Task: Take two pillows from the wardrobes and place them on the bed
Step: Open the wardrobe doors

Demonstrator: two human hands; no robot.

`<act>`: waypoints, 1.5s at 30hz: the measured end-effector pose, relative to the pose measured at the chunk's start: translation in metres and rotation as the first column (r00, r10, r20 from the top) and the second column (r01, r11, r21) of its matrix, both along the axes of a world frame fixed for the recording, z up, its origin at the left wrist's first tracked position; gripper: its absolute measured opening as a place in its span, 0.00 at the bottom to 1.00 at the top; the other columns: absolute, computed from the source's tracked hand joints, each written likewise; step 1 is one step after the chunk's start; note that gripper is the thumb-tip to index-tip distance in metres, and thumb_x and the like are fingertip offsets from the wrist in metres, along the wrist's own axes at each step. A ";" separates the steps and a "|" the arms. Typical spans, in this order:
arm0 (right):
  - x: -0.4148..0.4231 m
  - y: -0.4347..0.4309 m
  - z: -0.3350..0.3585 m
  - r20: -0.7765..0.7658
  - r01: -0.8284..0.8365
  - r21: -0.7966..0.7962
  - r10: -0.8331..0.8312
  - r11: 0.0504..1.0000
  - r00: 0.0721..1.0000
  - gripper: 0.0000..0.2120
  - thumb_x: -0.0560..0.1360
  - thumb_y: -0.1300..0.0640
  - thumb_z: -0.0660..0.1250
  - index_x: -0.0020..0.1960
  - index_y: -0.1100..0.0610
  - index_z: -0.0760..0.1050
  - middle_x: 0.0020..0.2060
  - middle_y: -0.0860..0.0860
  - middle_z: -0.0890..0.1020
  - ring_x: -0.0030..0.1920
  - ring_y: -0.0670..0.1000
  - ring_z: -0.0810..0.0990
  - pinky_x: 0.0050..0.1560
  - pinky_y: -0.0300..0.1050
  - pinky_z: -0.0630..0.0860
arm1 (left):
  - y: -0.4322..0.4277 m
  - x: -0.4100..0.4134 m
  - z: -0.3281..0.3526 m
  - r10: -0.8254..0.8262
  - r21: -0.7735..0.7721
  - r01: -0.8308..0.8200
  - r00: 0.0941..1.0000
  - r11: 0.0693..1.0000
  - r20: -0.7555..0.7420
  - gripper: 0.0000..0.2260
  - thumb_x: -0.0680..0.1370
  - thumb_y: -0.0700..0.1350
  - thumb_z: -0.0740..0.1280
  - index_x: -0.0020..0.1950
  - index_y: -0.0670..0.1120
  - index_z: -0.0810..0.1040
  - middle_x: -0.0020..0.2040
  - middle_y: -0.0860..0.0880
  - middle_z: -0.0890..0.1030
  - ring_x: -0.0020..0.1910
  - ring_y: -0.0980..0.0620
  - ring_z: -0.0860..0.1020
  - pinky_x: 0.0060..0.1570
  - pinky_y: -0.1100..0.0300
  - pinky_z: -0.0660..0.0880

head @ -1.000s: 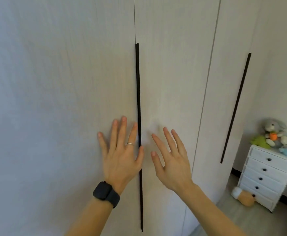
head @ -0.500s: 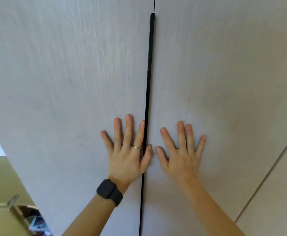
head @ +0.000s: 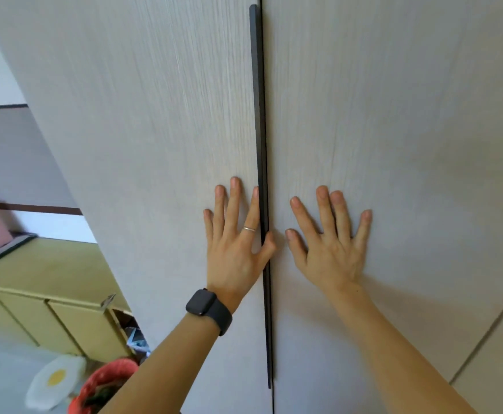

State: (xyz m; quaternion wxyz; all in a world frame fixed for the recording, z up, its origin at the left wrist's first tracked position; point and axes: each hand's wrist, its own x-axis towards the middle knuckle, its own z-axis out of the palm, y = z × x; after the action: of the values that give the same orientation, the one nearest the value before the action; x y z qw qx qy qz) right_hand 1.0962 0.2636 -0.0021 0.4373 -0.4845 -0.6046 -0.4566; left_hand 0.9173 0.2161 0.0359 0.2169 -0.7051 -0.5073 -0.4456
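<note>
Two pale wood-grain wardrobe doors fill the view, the left door point(head: 154, 144) and the right door point(head: 393, 130), closed and meeting at a long black vertical handle strip point(head: 260, 115). My left hand point(head: 235, 240) lies flat on the left door with fingers spread and straight, its thumb touching the black strip. My right hand point(head: 330, 243) presses flat on the right door, fingers spread. No pillow is in view.
A low yellow cabinet point(head: 50, 282) stands at the left, with an open cardboard box point(head: 124, 327) beside the wardrobe. A fried-egg cushion point(head: 54, 380) and a red strawberry cushion point(head: 107, 383) lie on the floor at lower left. Another door seam point(head: 489, 330) runs at lower right.
Both hands came onto the doors and now lie flat on them. My view has swung left and closer; the white drawer chest with toys has left the frame and the yellow cabinet has come in.
</note>
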 end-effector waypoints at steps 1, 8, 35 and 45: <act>0.000 0.000 0.001 -0.005 -0.007 -0.015 0.007 1.000 1.000 0.30 0.80 0.37 0.59 0.80 0.40 0.57 0.82 0.50 0.52 0.81 0.52 0.52 0.78 0.65 0.43 | -0.005 -0.001 0.001 -0.004 -0.010 0.005 1.000 1.000 0.008 0.32 0.78 0.52 0.66 0.80 0.47 0.60 0.82 0.42 0.51 0.81 0.40 0.47 0.73 0.35 0.52; 0.001 -0.024 0.011 -0.035 -0.052 -0.232 0.045 0.971 0.998 0.30 0.83 0.38 0.53 0.82 0.42 0.49 0.82 0.51 0.46 0.81 0.52 0.44 0.77 0.66 0.41 | -0.060 -0.014 0.003 -0.073 -0.082 0.080 0.994 0.993 0.081 0.33 0.77 0.51 0.67 0.80 0.51 0.59 0.82 0.44 0.52 0.81 0.44 0.47 0.73 0.31 0.55; -0.246 -0.240 -0.025 -0.541 -0.877 -0.457 0.830 -0.151 0.138 0.43 0.74 0.33 0.69 0.80 0.35 0.47 0.82 0.41 0.48 0.81 0.44 0.49 0.75 0.45 0.54 | -0.332 -0.183 0.037 0.254 -0.184 -0.191 0.865 0.964 0.433 0.38 0.72 0.46 0.75 0.77 0.65 0.61 0.63 0.64 0.77 0.58 0.59 0.79 0.56 0.68 0.75; -0.365 -0.262 -0.032 -0.429 -0.884 -0.465 0.883 -0.036 0.190 0.48 0.73 0.36 0.71 0.82 0.44 0.46 0.82 0.53 0.47 0.82 0.56 0.47 0.73 0.60 0.67 | -0.345 -0.251 0.061 0.538 -0.115 -0.563 0.679 0.818 0.499 0.20 0.77 0.47 0.73 0.68 0.54 0.77 0.49 0.56 0.82 0.41 0.63 0.82 0.48 0.64 0.79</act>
State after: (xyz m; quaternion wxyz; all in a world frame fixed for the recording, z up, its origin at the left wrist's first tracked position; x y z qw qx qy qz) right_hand 0.7316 0.0021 -0.0339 0.4320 -0.0994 -0.8810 0.1650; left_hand 0.6662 -0.1292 0.0969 0.2152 -0.3704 -0.7233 -0.5415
